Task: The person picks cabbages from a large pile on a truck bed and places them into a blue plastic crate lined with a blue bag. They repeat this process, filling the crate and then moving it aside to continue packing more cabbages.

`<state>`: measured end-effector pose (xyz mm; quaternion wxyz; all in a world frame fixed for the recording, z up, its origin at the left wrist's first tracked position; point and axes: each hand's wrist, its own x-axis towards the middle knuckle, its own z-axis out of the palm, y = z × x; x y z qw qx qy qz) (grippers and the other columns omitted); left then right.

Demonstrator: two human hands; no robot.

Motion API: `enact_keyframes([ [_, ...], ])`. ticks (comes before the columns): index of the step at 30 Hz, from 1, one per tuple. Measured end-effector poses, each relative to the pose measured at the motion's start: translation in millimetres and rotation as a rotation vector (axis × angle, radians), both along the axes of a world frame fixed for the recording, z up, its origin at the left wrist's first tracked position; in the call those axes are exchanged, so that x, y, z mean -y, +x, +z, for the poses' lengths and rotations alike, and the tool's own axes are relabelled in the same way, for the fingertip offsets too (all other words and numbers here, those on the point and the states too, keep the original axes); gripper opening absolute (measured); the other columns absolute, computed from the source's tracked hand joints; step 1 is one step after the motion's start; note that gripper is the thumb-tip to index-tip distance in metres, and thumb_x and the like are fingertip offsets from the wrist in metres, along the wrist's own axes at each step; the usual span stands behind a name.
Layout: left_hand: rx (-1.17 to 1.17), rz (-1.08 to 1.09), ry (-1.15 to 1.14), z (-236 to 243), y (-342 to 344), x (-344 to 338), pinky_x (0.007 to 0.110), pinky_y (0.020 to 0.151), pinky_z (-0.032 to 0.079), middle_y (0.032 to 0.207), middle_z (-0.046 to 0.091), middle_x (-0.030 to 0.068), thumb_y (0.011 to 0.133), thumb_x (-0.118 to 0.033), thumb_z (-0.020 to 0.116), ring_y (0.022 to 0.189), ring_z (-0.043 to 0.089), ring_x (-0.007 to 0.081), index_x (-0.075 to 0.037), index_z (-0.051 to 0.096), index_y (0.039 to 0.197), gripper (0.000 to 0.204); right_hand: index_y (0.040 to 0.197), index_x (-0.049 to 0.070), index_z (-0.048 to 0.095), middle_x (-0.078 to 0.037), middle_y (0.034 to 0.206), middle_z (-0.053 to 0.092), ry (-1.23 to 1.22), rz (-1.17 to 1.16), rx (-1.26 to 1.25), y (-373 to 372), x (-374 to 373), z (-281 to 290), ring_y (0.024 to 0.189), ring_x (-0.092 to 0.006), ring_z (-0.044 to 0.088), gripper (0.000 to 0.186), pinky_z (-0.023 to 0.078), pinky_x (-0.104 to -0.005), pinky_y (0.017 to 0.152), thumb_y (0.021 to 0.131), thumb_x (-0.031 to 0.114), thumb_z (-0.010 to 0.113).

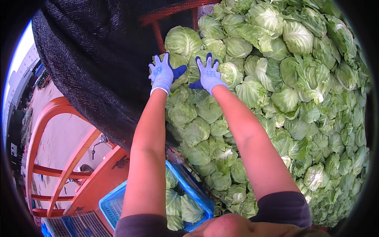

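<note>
Both my arms reach forward over a big pile of green cabbages [252,91]. My left hand [162,74], in a pale lilac glove with a dark blue palm side, lies with spread fingers over a cabbage [177,61] at the pile's left edge. Beside it, my right hand [210,75] wears a matching glove and has its fingers spread over another cabbage [193,70]. Both hands are open; their palms face away, so exact contact is hidden. Just beyond them sits a large round cabbage [183,40].
Black mesh cloth [94,67] drapes along the left of the pile, beside a red frame [169,14] at the back. Below my left arm, a blue crate [112,201] holds several cabbages. Curved orange rails [65,166] stand at the left, with pavement beyond.
</note>
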<state>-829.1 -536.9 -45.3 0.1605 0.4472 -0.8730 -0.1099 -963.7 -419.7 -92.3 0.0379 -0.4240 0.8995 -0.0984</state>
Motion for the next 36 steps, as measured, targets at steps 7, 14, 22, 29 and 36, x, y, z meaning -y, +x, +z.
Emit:
enact_keyframes([
  [7, -0.528, -0.129, -0.337, -85, 58, -28, 0.063, 0.115, 0.032, 0.163, 0.03, 0.0211, 0.077, -0.056, 0.082, 0.147, 0.029, 0.0503, -0.023, 0.045, 0.154, 0.092, 0.166, 0.026, 0.014, -0.021, 0.171, 0.009, 0.174, 0.026, -0.102, 10, -30, 34, 0.155, -0.0504, 0.013, 0.126, 0.036, -0.0686, 0.112, 0.069, 0.06, 0.088],
  [14, -1.188, -0.417, 0.809, -93, 108, -23, 0.039, 0.117, 0.035, 0.153, 0.043, 0.0161, 0.109, -0.047, 0.045, 0.14, 0.043, 0.0276, 0.002, 0.032, 0.156, 0.069, 0.151, 0.013, 0.047, -0.017, 0.148, 0.053, -0.792, -0.251, 1.579, 119, -80, -52, 0.124, -0.0371, 0.059, 0.08, 0.048, -0.053, 0.102, 0.095, 0.069, 0.054],
  [22, -0.746, -0.592, 0.492, -153, 143, -174, 0.039, 0.121, 0.028, 0.162, 0.034, 0.0182, 0.105, -0.016, 0.057, 0.149, 0.033, 0.0256, -0.005, 0.043, 0.154, 0.051, 0.153, 0.013, 0.048, -0.011, 0.152, 0.053, -1.464, -0.168, 1.93, 65, -139, -167, 0.136, -0.0316, 0.053, 0.074, 0.041, -0.0476, 0.115, 0.102, 0.065, 0.04],
  [29, -0.679, -0.296, 1.617, -223, 159, -330, 0.048, 0.112, 0.036, 0.166, 0.022, 0.0058, 0.103, -0.054, 0.053, 0.147, 0.031, 0.0274, -0.023, 0.003, 0.166, 0.087, 0.149, 0.001, 0.05, -0.015, 0.145, 0.059, -1.198, -0.351, 1.854, 86, -337, -213, 0.13, -0.0284, 0.059, 0.065, 0.044, -0.0398, 0.111, 0.106, 0.05, 0.048],
  [36, -0.077, 0.157, 1.936, -372, 110, -362, 0.059, 0.108, 0.039, 0.156, 0.042, 0.0176, 0.09, -0.079, 0.053, 0.137, 0.045, 0.0391, -0.015, 0.029, 0.16, 0.098, 0.144, -0.012, 0.049, -0.035, 0.14, 0.057, -0.136, -0.717, 0.619, 100, -368, -297, 0.135, -0.0419, 0.054, 0.105, 0.043, -0.0439, 0.112, 0.085, 0.075, 0.061],
])
